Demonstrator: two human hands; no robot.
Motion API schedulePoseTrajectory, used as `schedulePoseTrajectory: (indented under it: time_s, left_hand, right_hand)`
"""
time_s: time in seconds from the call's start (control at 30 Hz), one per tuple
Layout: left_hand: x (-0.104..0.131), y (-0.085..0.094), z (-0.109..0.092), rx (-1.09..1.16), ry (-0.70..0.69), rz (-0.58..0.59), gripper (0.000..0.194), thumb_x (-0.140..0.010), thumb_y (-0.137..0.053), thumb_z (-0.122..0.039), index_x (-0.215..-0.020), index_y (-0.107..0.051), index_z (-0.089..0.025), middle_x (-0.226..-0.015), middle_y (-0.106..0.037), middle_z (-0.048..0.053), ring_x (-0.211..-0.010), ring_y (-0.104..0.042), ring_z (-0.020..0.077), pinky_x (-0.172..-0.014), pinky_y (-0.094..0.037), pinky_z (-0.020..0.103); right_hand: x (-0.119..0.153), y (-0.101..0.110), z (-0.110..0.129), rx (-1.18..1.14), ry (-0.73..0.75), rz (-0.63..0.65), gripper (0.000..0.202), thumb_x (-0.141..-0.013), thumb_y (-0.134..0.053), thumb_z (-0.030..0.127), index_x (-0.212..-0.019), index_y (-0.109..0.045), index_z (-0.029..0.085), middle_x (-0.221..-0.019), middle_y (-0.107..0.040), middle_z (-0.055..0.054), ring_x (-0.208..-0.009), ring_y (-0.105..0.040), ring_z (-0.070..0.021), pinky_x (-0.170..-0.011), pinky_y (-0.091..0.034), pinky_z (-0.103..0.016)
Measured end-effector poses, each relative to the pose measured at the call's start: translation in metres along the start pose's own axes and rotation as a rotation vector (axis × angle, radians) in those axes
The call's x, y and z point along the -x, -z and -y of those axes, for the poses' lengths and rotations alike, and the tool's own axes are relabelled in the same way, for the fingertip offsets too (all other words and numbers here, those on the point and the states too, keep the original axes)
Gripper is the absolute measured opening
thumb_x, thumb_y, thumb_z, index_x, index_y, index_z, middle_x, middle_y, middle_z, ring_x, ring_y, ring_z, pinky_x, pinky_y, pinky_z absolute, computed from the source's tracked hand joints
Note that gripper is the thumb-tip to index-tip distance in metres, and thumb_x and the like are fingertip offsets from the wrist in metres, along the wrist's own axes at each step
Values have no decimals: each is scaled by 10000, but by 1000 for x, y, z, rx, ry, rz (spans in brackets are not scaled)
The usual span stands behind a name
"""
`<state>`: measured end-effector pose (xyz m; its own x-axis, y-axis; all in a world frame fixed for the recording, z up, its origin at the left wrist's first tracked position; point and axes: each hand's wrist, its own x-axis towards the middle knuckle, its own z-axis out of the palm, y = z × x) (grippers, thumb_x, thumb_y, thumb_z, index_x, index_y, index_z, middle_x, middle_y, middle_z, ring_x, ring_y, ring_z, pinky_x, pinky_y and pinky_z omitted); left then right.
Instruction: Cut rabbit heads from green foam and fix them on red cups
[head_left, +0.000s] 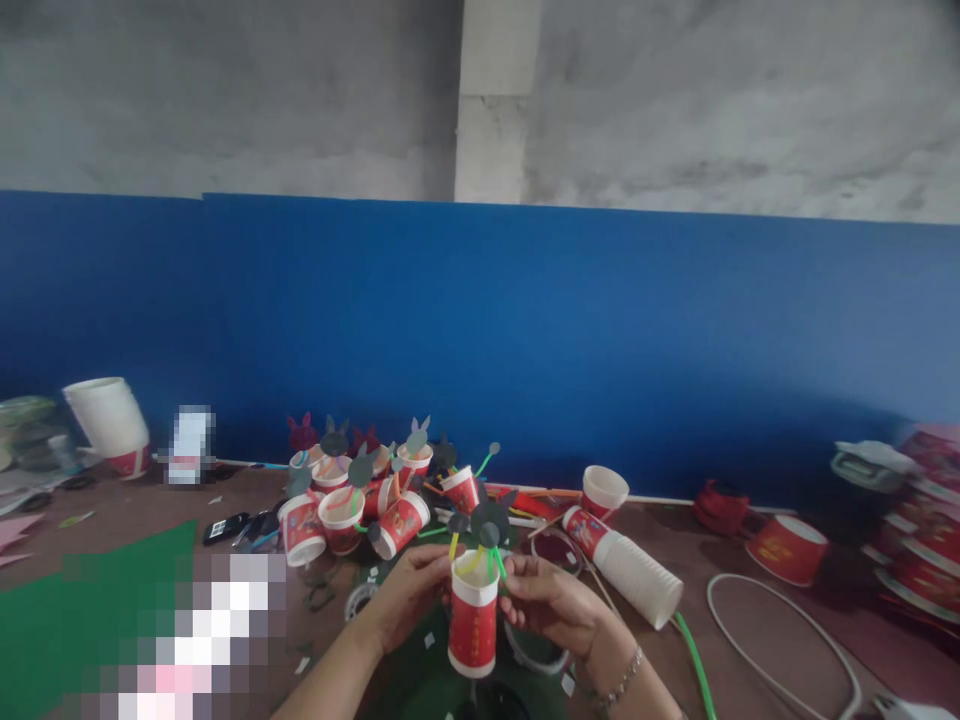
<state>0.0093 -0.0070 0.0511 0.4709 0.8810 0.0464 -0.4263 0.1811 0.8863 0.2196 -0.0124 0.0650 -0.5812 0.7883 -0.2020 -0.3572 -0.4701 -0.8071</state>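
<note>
A red and white paper cup [474, 632] stands upright between my hands, low in the middle of the head view. My left hand [412, 592] grips its left side near the rim. On the other side, my right hand [551, 600] has thumb and fingers closed at the cup's rim, beside a bent green strip [499, 563]. Yellow strips also rise from the cup's mouth. A dark round paper cutout with ears [490, 523] shows above the rim. Just beyond my hands lies a cluster of similar decorated cups [341, 535], some tipped over.
A stack of white-rimmed cups [641, 578] lies on its side at right, near an upright cup [604, 488]. A white hoop [784, 610] and a red bowl [787, 549] are farther right. Green sheet [90, 590] covers the left of the table. A blue panel [480, 340] bounds the back.
</note>
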Motion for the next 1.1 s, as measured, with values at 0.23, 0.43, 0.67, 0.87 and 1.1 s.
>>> schedulePoseTrajectory:
  time_s: [0.23,0.43,0.67,0.87,1.1]
  left_hand:
    - [0,3,0,88,0,-85,279,-661,-766,-370,-814,-740,-139,-763,-664,69,-756,-590,179,-728,-429,275]
    - [1,-3,2,63,-9,-89,294,-653,-768,-375,-797,-747,-120,-727,-660,68,-695,-574,162,-710,-426,284]
    - [1,-1,3,34,18,-75,308,-661,-761,-402,-807,-748,-132,-765,-683,74,-713,-583,163,-690,-412,268]
    - [-1,1,7,20,18,-82,316,-669,-754,-410,-811,-746,-128,-754,-681,75,-713,-584,168,-694,-415,271]
    - [-2,3,9,34,31,-121,342,-635,-775,-419,-827,-743,-138,-755,-689,67,-717,-596,174,-694,-419,273]
  right_hand:
    - [-3,4,-3,11,25,-62,194,-590,-811,177,-613,-624,131,-570,-652,-8,-500,-574,-62,-506,-410,-146]
    - [-6,2,-3,-7,57,-101,222,-556,-811,142,-648,-609,151,-545,-614,27,-483,-546,-50,-481,-391,-133]
    - [-4,-8,0,46,104,-91,301,-551,-771,107,-709,-521,169,-548,-559,61,-493,-544,-57,-462,-333,-134]
    - [-8,-6,-4,75,179,-99,307,-542,-712,76,-692,-465,178,-525,-514,77,-455,-494,-49,-435,-254,-145]
    - [-9,-7,-5,61,151,-134,328,-541,-718,77,-729,-470,181,-523,-498,83,-456,-471,-47,-447,-256,-152]
